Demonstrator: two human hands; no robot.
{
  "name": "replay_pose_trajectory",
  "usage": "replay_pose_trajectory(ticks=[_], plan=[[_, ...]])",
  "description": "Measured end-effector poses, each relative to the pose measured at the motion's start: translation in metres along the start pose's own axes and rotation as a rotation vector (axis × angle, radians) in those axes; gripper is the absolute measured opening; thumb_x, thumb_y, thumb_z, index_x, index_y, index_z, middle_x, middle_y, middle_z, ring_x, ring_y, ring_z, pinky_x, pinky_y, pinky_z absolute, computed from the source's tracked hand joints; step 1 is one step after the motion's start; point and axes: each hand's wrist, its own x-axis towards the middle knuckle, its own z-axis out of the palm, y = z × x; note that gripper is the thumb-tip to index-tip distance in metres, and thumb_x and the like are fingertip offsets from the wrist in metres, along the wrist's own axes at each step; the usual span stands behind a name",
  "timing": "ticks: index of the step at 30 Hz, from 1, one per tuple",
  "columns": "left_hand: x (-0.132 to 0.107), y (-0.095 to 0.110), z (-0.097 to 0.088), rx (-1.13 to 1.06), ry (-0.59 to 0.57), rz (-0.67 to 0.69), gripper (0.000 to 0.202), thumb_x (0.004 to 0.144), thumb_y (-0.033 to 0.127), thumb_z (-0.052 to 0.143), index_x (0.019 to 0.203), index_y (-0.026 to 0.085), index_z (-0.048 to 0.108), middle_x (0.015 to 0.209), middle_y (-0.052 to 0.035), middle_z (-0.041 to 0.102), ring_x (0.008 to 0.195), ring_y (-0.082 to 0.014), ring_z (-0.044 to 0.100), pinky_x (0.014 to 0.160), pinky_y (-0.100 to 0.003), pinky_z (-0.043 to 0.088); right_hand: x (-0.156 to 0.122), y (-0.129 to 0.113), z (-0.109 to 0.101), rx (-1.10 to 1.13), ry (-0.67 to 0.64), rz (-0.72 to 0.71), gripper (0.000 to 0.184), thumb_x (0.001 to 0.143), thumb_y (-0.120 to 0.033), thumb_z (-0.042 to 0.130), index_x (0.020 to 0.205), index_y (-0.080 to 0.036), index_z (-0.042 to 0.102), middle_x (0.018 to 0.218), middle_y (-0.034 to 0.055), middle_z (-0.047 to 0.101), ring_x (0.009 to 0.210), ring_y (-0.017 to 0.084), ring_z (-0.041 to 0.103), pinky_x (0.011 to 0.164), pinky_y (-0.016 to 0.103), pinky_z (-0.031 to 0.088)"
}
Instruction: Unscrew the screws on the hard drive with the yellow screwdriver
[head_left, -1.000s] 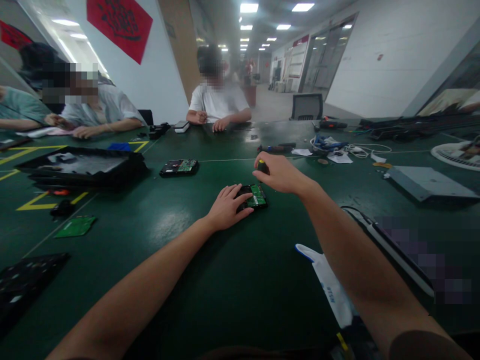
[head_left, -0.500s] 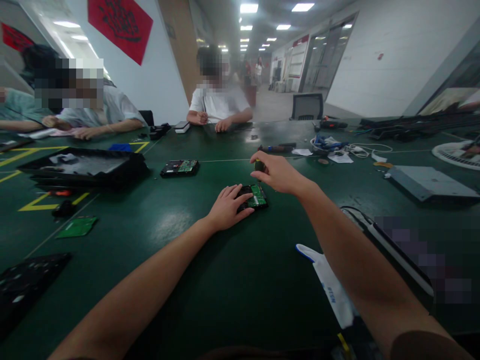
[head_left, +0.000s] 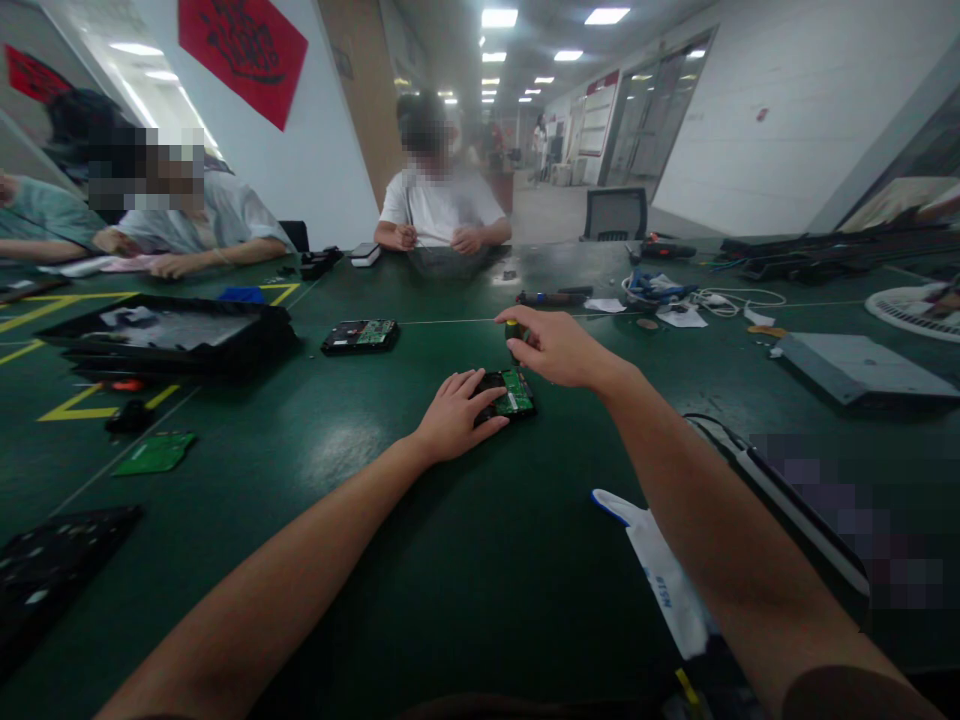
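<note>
A hard drive [head_left: 514,394] lies on the green table with its green circuit board facing up. My left hand [head_left: 459,415] rests across its left part, fingers spread and stretched out, pressing on it and hiding that side. Above the drive's far edge, my right hand [head_left: 559,345] has thumb and fingers closed round a screwdriver [head_left: 513,330] with a yellow-and-black handle. The handle stands roughly upright; I cannot make out whether its tip touches a screw.
Another hard drive [head_left: 360,336] lies farther left, beyond a loose green circuit board [head_left: 156,453]. A black tray [head_left: 169,335] stands at left. Right of me are a white glove [head_left: 667,575] and a grey metal box [head_left: 862,365]. A person [head_left: 442,205] sits opposite.
My right hand has shifted slightly, its fingers turning on the screwdriver handle. My left hand and the hard drive stay put. The person opposite has moved a hand.
</note>
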Motion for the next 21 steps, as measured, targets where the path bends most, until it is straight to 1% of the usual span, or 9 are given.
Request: replay_pose_trajectory(ticks=[6, 11, 16, 21], plan=[[0.0, -0.0001, 0.0009, -0.013, 0.012, 0.001, 0.057, 0.1, 0.061, 0.056, 0.147, 0.029, 0.06, 0.164, -0.0121, 0.042, 0.151, -0.0376, 0.037, 0.124, -0.062, 0.028, -0.0005, -0.0025, 0.0003, 0.039, -0.029, 0.006, 0.041, 0.097, -0.024, 0.052, 0.136, -0.018, 0.058, 0.089, 0.0062, 0.071, 0.08, 0.022, 0.064, 0.077, 0.034, 0.045], [-0.0001, 0.0001, 0.0013, 0.0, 0.015, 0.003, 0.057, 0.1, 0.061, 0.055, 0.147, 0.029, 0.06, 0.164, -0.0126, 0.042, 0.152, -0.037, 0.037, 0.124, -0.062, 0.029, -0.0006, -0.0033, 0.0016, 0.069, -0.03, 0.012, 0.034, 0.098, -0.027, 0.055, 0.13, -0.019, 0.058, 0.087, 0.0052, 0.07, 0.08, 0.022, 0.065, 0.079, 0.036, 0.046], [-0.0002, -0.0002, 0.0012, 0.016, 0.014, 0.006, 0.058, 0.101, 0.062, 0.054, 0.147, 0.028, 0.059, 0.164, -0.0151, 0.041, 0.152, -0.0372, 0.037, 0.124, -0.06, 0.028, -0.0007, -0.0036, 0.0023, 0.082, -0.026, 0.032, 0.029, 0.098, -0.029, 0.056, 0.126, -0.02, 0.057, 0.089, 0.005, 0.07, 0.076, 0.021, 0.065, 0.08, 0.037, 0.047], [0.0, -0.0008, 0.0015, -0.001, 0.011, 0.001, 0.057, 0.1, 0.062, 0.054, 0.147, 0.029, 0.059, 0.165, -0.0131, 0.041, 0.152, -0.0376, 0.036, 0.124, -0.062, 0.028, -0.0003, -0.0026, 0.0041, 0.059, 0.005, 0.037, 0.028, 0.098, -0.029, 0.057, 0.124, -0.02, 0.056, 0.088, 0.0057, 0.069, 0.078, 0.023, 0.065, 0.081, 0.038, 0.046]])
